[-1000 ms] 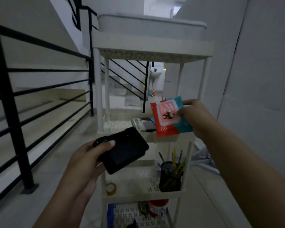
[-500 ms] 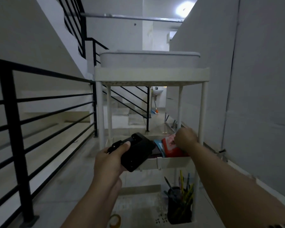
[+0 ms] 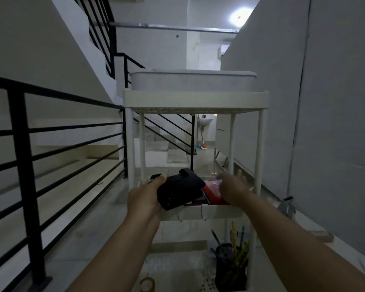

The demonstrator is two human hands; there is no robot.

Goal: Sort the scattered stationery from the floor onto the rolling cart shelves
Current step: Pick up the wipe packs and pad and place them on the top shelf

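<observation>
A white rolling cart point(image 3: 195, 100) stands in front of me. My left hand point(image 3: 144, 196) grips a black pouch-like case point(image 3: 180, 191) over the front left of the cart's second shelf point(image 3: 211, 211). A red and teal packet point(image 3: 214, 193) lies on that shelf, to the right of the case. Just above the packet, my right hand point(image 3: 233, 186) hovers, blurred, with fingers spread and nothing in it. On the shelf below stand a black pen cup with pencils point(image 3: 230, 268) and a tape roll point(image 3: 148, 284).
A white tub point(image 3: 193, 81) sits on the cart's top shelf. A black stair railing point(image 3: 21, 144) runs along the left and a white wall closes in on the right. Beyond the cart are stairs and a broom point(image 3: 201, 142).
My right hand set the red and teal packet on the second shelf and let go, fingers now spread. My left hand carried the black case up over that shelf. The view tilted upward.
</observation>
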